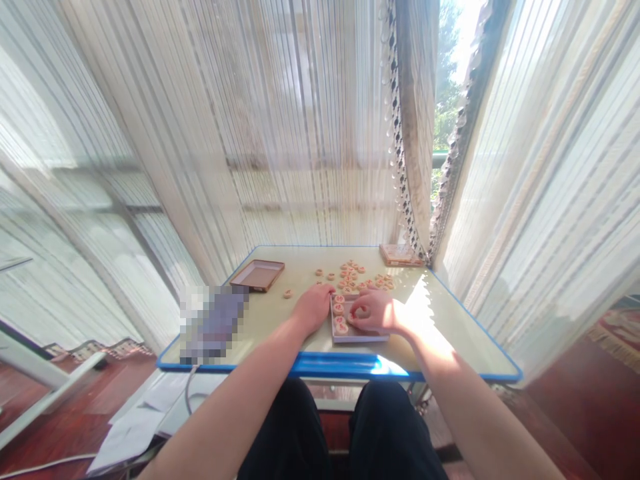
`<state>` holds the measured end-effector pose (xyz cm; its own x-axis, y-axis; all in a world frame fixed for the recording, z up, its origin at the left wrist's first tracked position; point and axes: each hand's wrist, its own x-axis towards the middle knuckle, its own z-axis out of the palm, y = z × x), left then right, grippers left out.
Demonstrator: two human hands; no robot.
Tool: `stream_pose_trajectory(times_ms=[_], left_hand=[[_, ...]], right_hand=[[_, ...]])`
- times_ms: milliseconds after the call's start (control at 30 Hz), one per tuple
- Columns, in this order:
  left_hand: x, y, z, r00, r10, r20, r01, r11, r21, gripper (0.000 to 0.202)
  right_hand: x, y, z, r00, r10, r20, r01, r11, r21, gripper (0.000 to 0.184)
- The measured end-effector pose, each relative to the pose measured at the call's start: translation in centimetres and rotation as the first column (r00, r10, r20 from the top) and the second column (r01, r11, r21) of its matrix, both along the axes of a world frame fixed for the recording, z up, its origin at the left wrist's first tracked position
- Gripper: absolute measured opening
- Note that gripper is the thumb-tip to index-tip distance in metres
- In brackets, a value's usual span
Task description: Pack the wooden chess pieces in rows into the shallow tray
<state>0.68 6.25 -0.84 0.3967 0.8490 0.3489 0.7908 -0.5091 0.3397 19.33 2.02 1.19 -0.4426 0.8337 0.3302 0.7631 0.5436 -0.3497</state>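
Observation:
A shallow box (361, 339) stands near the table's front edge, with several round xiangqi pieces (339, 309) lined up along its left side, red characters facing up. My left hand (315, 308) is closed at the box's far left corner and holds its edge. Over the inside of the box, my right hand (376, 309) pinches a xiangqi piece (351, 318) beside that column. The right hand covers much of the box's right part. Beyond the box lie several loose pieces (349, 275), some in a heap.
The pale table (280, 333) has a blue rim. A box lid or tray (257, 274) lies at the back left, with a lone piece (288, 293) near it. A flat boxed item (401, 255) sits at the back right. A blurred-out device (217, 323) with a cable lies front left.

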Motion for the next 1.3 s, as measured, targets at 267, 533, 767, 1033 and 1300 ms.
stream_pose_trajectory(times_ms=[267, 533, 767, 1033, 1300], left_hand=[[0.1, -0.1, 0.2, 1.000, -0.016, -0.011, 0.017, 1.000, 0.003, 0.027], [-0.1, -0.1, 0.1, 1.000, -0.027, -0.004, 0.027, 1.000, 0.006, 0.029], [0.1, -0.3, 0.3, 1.000, 0.002, -0.003, -0.002, 0.999, -0.038, 0.028], [0.2, -0.6, 0.6, 1.000, 0.001, 0.000, -0.001, 0.999, -0.039, 0.028], [0.2, -0.4, 0.5, 1.000, -0.017, -0.012, 0.017, 1.000, -0.021, 0.024]], right_hand=[[-1.1, 0.2, -0.1, 0.980, 0.063, -0.190, -0.033, 0.987, 0.157, 0.014], [-1.1, 0.7, -0.4, 0.990, 0.078, -0.122, -0.063, 0.991, 0.120, 0.014], [-0.5, 0.7, -0.7, 0.983, 0.114, -0.146, -0.102, 0.991, 0.087, 0.021], [-0.1, 1.4, -1.6, 0.982, 0.147, -0.115, -0.144, 0.989, 0.028, 0.023], [-0.4, 0.8, -1.1, 0.984, 0.154, -0.092, -0.153, 0.988, 0.019, 0.021]])
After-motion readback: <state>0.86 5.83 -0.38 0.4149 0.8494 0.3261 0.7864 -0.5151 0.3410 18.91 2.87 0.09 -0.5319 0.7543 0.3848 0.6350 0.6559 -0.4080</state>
